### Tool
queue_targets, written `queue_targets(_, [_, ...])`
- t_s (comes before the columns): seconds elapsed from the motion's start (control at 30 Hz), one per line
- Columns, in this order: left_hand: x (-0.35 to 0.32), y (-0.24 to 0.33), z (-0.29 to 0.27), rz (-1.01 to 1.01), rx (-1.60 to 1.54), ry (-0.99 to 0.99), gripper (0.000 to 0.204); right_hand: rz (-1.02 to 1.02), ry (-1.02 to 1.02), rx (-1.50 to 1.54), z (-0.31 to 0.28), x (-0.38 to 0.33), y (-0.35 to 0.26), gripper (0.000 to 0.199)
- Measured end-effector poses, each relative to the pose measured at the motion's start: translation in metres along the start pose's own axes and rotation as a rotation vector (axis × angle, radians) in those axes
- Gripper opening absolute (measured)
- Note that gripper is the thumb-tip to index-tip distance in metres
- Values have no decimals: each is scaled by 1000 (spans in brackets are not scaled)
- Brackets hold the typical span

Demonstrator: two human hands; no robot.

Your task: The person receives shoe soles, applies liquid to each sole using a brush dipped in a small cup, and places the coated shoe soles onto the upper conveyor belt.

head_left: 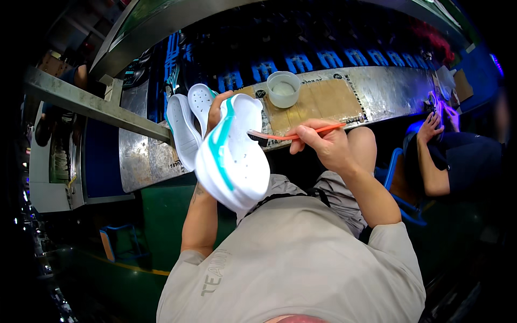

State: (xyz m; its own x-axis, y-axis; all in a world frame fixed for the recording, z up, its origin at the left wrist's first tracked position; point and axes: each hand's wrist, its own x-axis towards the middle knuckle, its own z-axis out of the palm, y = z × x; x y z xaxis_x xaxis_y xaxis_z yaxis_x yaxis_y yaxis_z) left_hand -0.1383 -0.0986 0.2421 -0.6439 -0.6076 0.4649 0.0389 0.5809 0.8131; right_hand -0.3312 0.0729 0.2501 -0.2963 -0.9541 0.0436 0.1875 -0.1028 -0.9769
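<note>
My left hand (218, 110) grips a white shoe sole (245, 156) with a teal stripe along its side, holding it up in front of me with its hollow inner face showing. Small holes dot that face. Most of my left fingers are hidden behind the sole. In my right hand (318, 141) is an orange-handled brush (280, 138), pinched between thumb and fingers. Its dark bristles lie at the edge of the sole's inner face. Two more white soles lean on the bench to the left: one flat sole (183, 132) and another sole (200, 105) partly behind it.
A translucent tub (283, 90) with pale contents stands on a cardboard sheet (323, 102) on the metal bench (371, 89). Beyond runs a dark line of blue-marked shoe parts (299, 63). A metal beam (99, 105) crosses at left. At right, another person's hands (431, 126) work under purple light.
</note>
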Motion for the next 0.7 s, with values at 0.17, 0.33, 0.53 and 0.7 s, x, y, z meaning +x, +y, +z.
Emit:
queue_targets(0.17, [5, -1, 5, 20, 72, -91, 80, -29, 46, -10, 15, -21, -25, 24])
queue_targets(0.33, [-7, -28, 14, -170, -518, -104, 78, -123, -8, -30, 23, -29, -44, 23])
queue_targets(0.53, [-14, -59, 27, -3, -58, -188, 84, -77, -7, 255, 37, -15, -52, 36])
queue_targets(0.7, [-37, -64, 34, -124, -125, -236, 67, -41, 57, 492, 23, 16, -38, 38])
